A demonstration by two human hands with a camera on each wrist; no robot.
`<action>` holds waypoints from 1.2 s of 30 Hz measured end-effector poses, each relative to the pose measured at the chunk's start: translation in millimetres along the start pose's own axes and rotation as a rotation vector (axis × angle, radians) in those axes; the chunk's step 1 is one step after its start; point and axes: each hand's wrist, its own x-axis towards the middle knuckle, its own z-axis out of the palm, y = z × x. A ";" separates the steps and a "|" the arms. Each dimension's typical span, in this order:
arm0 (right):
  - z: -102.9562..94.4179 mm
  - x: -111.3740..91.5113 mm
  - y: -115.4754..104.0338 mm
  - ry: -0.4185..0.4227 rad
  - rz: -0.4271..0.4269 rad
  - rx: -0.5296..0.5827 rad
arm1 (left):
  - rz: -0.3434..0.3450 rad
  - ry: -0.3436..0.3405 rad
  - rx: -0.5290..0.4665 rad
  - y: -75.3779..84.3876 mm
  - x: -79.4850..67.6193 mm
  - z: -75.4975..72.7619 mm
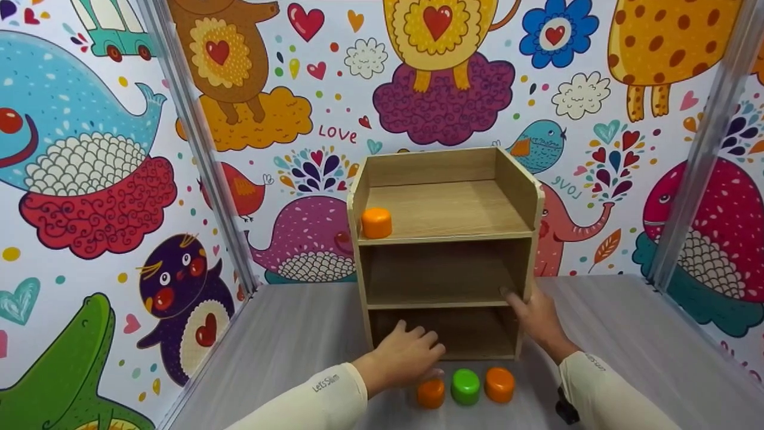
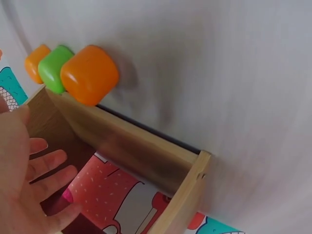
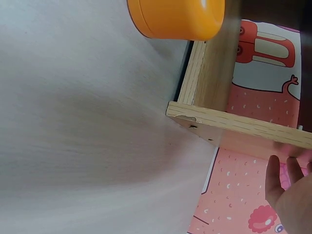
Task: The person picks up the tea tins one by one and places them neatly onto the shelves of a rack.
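Note:
A small wooden shelf unit (image 1: 447, 306) stands on the tabletop. My right hand (image 1: 540, 319) holds its right side panel, with the thumb round the front edge and the fingers (image 3: 274, 178) along the outer face. In front of the bottom compartment hovers my left hand (image 1: 406, 355), fingers spread and nothing held. Below the left hand are an orange rounded cylinder (image 1: 431, 394), partly covered by the thumb, a green one (image 1: 465, 387) and a second orange one (image 1: 499, 384), lined up before the unit. Another orange cylinder (image 1: 376, 223) sits on the top shelf's left front corner.
Behind the unit rises a wall (image 1: 334, 119) printed with cartoon animals, and similar panels flank both sides. Metal posts (image 1: 200, 137) mark the corners. Grey tabletop (image 1: 286, 340) extends to the left and right of the unit. A black object (image 1: 566, 407) shows by the right sleeve.

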 end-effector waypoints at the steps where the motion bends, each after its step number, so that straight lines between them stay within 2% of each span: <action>1: 0.1 0.0 0.1 -0.002 0.005 0.005 | 0.001 -0.003 -0.002 1.0 0.3 1.2; 8: -0.5 -0.9 -0.4 -0.017 0.004 0.013 | 0.008 -0.011 -0.001 6.7 1.3 9.8; 14: -1.0 -0.1 -0.6 -0.026 -0.005 0.025 | 0.017 -0.040 -0.007 11.5 1.6 18.5; 20: -2.2 0.5 -1.0 -0.005 -0.007 -0.010 | 0.008 -0.075 0.001 16.3 2.0 28.0; 27: -2.0 -0.8 -1.4 -0.016 0.021 0.008 | -0.001 -0.082 0.011 19.4 2.7 37.3; 36: -1.1 -1.0 -0.7 -0.005 -0.008 0.020 | 0.011 -0.071 -0.015 24.7 3.4 42.2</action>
